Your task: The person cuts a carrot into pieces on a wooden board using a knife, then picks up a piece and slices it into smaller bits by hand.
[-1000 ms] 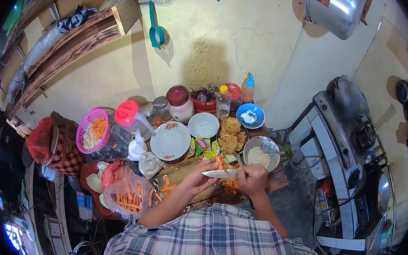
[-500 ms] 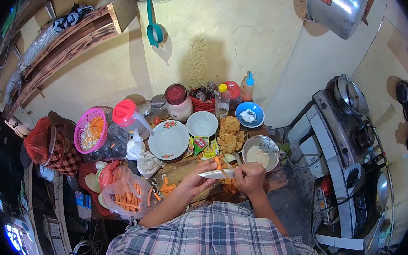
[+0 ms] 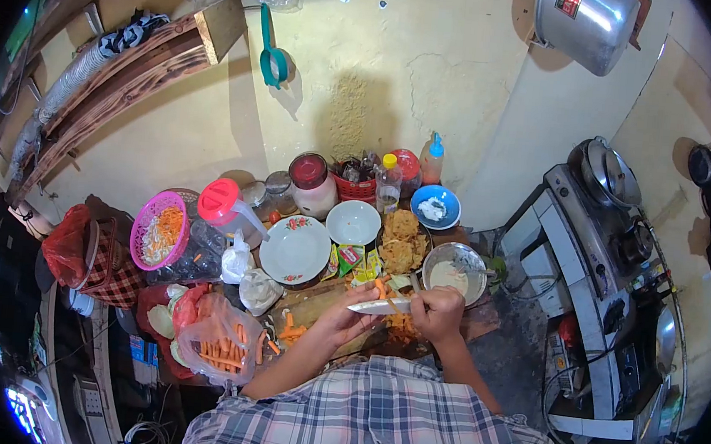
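My left hand is closed around a carrot, whose orange end shows above the fingers. In my right hand is a knife, its pale blade pointing left across the carrot. Orange carrot shavings lie below the blade. Left of my hands, carrot pieces rest on a wooden board. A clear plastic bag of carrots sits farther left. Beyond the knife stands a metal bowl with pale batter.
A floral plate, a white bowl, fried fritters and a blue bowl stand behind my hands. At left is a pink basket of shredded vegetables. A stove stands at right.
The whole view has shifted slightly down. My hands keep their hold on the carrot and knife, with barely any movement between them.
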A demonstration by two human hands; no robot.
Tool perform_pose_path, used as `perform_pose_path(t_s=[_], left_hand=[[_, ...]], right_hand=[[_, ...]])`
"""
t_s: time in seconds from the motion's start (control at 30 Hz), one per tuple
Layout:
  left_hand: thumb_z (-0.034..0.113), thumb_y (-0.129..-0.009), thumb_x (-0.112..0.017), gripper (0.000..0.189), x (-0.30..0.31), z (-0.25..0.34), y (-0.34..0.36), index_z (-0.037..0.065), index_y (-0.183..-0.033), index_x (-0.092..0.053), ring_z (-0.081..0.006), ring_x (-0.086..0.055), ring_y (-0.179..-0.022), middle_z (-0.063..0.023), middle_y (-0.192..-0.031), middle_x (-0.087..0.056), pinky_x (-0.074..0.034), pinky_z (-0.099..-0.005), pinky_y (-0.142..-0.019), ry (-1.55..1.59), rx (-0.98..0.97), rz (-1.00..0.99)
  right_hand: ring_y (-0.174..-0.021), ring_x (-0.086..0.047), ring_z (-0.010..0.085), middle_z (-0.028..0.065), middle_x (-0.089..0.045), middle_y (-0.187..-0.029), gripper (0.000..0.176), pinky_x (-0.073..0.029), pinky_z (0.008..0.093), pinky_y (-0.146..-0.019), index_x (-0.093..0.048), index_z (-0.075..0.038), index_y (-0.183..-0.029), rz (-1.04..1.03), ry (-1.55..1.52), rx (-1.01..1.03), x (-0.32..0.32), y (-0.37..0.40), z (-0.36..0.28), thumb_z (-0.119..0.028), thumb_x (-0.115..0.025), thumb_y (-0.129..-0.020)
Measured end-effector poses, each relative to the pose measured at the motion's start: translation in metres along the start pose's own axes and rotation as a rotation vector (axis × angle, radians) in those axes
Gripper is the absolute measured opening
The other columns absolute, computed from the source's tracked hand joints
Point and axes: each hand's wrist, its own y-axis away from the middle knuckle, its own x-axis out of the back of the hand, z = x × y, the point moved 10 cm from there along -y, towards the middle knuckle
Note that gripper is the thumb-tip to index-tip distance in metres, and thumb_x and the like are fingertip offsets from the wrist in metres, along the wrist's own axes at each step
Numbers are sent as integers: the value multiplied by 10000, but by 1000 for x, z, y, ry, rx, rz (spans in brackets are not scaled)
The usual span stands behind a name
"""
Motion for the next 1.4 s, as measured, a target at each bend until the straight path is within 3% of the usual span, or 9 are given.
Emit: perform_pose_path(t_s=[0.57,0.87,1.07,1.13,1.4], left_hand=[[127,-874,-609,191,7,0,7,83,-1048,-543,-155,-627,-838,-45,-961,-611,-552,-276,-735,-103,-28,77],[117,-876,-602,203,-2,-8,13,66,-1060,-532,-169,-622,-873,-70,-1009,-610,-557,-292,-741,-21,-23,10],[131,-881,-599,220,0,-9,18,96,-1088,-536,-175,-618,-902,-58,-1042,-606,-551,-296,-762,-81,-18,60],[143,-883,-598,232,-4,-15,16,108,-1104,-540,-174,-615,-920,-51,-1057,-606,-547,-302,-780,-77,9,-43],[153,-892,-582,257,-10,-18,14,122,-1142,-536,-185,-616,-932,-59,-1094,-600,-546,-310,-792,-114,-25,-41]], right_hand=[[-410,-479,280,103,-467,-445,250,-368,382,-452,-535,-60,-480,1,17,20,6,2,-12,-156,-608,-698],[-412,-474,294,110,-457,-445,262,-377,399,-455,-510,-63,-478,-22,-20,17,10,6,-16,-154,-595,-708],[-413,-473,301,117,-452,-448,272,-381,402,-460,-501,-57,-475,-44,-9,-22,9,14,-7,-149,-590,-716],[-415,-476,301,119,-454,-450,279,-387,395,-463,-499,-56,-471,-8,-50,0,10,15,-12,-149,-588,-718],[-421,-481,300,121,-459,-456,271,-391,387,-465,-507,-53,-479,8,-41,1,15,13,-13,-150,-584,-720]])
